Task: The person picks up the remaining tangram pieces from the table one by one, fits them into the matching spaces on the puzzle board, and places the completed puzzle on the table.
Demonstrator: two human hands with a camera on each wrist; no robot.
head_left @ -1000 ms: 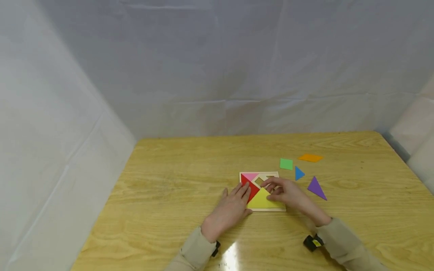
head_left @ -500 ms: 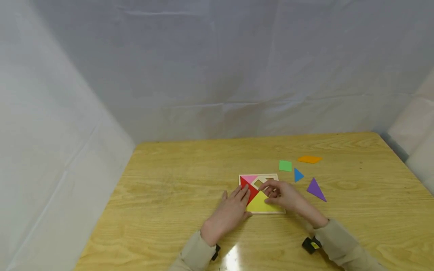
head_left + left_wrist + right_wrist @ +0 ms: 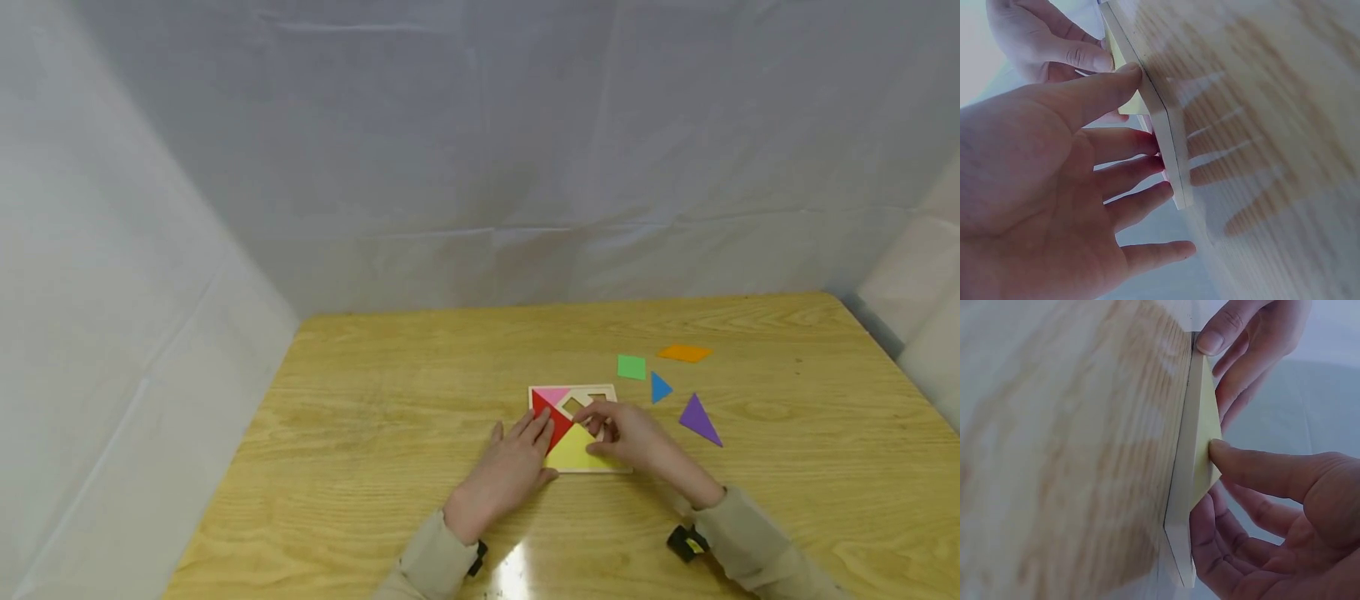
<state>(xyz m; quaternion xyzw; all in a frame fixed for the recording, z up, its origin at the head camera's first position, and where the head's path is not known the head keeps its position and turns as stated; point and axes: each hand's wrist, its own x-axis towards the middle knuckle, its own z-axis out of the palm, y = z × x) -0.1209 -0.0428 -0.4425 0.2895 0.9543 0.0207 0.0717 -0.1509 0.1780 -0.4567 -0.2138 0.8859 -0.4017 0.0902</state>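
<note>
A light wooden tangram board (image 3: 592, 472) lies on the table with pink (image 3: 551, 397), red (image 3: 552, 417) and yellow triangles (image 3: 572, 452) in it. My left hand (image 3: 504, 479) rests straight fingers on the red triangle and the board's left side. In the left wrist view, the left thumb (image 3: 1110, 90) is at the board's front edge. My right hand (image 3: 626, 433) pinches the yellow triangle near its right slanted side, the thumb (image 3: 1254, 465) on its face in the right wrist view and the other fingers curled at its far edge. The fingers hide part of the board's right side.
Right of the board lie a green square (image 3: 632, 367), an orange parallelogram (image 3: 686, 353), a blue triangle (image 3: 660, 387) and a purple triangle (image 3: 700, 419). Cut-out openings (image 3: 572, 406) show in the board's upper right. White sheeting (image 3: 420, 267) hangs behind the table.
The head view has tilted slightly. My right fingers shift a little at the yellow triangle, while my left hand stays in place. The loose pieces have not moved.
</note>
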